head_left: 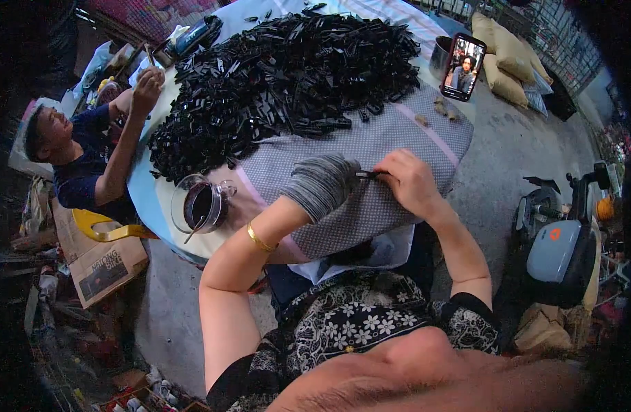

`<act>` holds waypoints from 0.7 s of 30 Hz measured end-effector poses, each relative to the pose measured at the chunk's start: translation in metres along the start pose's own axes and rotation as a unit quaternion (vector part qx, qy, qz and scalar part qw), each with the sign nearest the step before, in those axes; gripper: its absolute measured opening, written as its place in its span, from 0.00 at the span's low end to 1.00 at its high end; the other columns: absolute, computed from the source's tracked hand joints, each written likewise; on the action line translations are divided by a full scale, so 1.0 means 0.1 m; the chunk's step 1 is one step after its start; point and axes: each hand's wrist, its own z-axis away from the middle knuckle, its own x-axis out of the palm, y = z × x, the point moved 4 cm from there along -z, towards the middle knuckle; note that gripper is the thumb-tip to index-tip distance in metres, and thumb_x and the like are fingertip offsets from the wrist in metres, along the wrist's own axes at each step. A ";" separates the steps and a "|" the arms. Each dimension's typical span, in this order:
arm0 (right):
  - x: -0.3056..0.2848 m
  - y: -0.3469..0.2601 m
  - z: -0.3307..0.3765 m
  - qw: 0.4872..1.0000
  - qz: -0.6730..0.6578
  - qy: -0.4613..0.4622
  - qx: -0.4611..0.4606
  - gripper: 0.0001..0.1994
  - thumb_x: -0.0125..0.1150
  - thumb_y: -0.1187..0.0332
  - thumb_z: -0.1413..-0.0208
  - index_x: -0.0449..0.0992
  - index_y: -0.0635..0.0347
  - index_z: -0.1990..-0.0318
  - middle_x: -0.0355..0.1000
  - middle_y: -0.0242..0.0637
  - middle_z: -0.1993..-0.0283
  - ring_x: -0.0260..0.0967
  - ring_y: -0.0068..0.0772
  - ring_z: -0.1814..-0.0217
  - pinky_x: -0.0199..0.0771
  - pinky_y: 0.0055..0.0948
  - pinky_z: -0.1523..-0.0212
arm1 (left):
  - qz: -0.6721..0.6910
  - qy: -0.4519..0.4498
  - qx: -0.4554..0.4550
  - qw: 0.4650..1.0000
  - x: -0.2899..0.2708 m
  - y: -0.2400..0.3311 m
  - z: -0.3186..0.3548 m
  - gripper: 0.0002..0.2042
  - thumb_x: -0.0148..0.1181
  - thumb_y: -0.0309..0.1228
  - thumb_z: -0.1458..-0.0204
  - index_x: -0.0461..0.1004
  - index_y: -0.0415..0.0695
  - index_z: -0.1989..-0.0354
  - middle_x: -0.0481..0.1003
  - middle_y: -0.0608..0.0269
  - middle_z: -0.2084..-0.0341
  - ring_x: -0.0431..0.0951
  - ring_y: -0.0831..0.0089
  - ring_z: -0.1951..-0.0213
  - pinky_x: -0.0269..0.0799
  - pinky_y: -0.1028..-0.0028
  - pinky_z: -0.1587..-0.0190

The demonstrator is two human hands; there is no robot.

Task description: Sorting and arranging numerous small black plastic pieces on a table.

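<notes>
My left hand (322, 182) wears a grey knitted glove and pinches one end of a small black plastic piece (365, 175). My bare right hand (410, 182) grips the other end of the same piece. Both hands rest over the grey patterned cloth (398, 130) at the near edge of the round table. A large heap of similar black plastic pieces (288, 75) covers the far half of the table, beyond my hands.
A glass cup of dark drink (200, 204) stands left of my gloved hand. A phone (462, 66) leans against a metal cup at the far right. Another person (89, 151) sits at the table's left. A motorbike (569, 240) is parked on my right.
</notes>
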 end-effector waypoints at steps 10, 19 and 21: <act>0.01 0.01 -0.07 0.996 0.014 -0.071 -0.053 0.08 0.54 0.77 0.62 0.68 0.65 0.70 0.64 0.44 0.69 0.62 0.46 0.64 0.65 0.36 0.63 | -0.054 -0.087 0.058 0.993 0.07 0.21 -0.26 0.08 0.49 0.30 0.54 0.75 0.41 0.74 0.75 0.52 0.76 0.76 0.59 0.72 0.71 0.64 0.69; -0.01 0.14 0.04 0.999 0.007 -0.019 -0.030 0.12 0.63 0.73 0.66 0.71 0.61 0.70 0.67 0.40 0.73 0.65 0.44 0.67 0.67 0.36 0.68 | -0.079 -0.115 0.153 0.978 0.19 0.19 -0.42 0.11 0.48 0.34 0.53 0.73 0.40 0.76 0.73 0.51 0.81 0.74 0.55 0.78 0.68 0.60 0.74; -0.02 0.04 0.01 0.999 0.009 -0.019 -0.043 0.11 0.63 0.73 0.65 0.71 0.61 0.70 0.67 0.39 0.72 0.65 0.43 0.67 0.67 0.36 0.67 | -0.067 -0.116 0.147 0.980 0.19 0.19 -0.43 0.10 0.49 0.33 0.54 0.73 0.40 0.77 0.73 0.51 0.81 0.74 0.55 0.78 0.68 0.61 0.74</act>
